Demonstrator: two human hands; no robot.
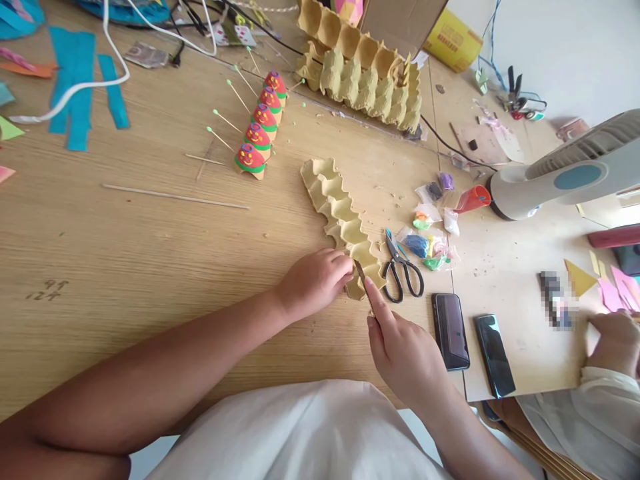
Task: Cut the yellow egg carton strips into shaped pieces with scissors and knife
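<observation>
Presently, left hand (320, 282): pinched on the carton (344, 211) — fingertips best clear of the knife (359, 269).
Right hand (409, 348): closed around the knife, index finger along it — light strokes should suit.

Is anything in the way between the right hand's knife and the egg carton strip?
Nothing that I can see. The right hand holds the knife right at the egg carton strip. The left hand is beside the knife's tip, and the scissors lie next to the strip, not between.
</observation>
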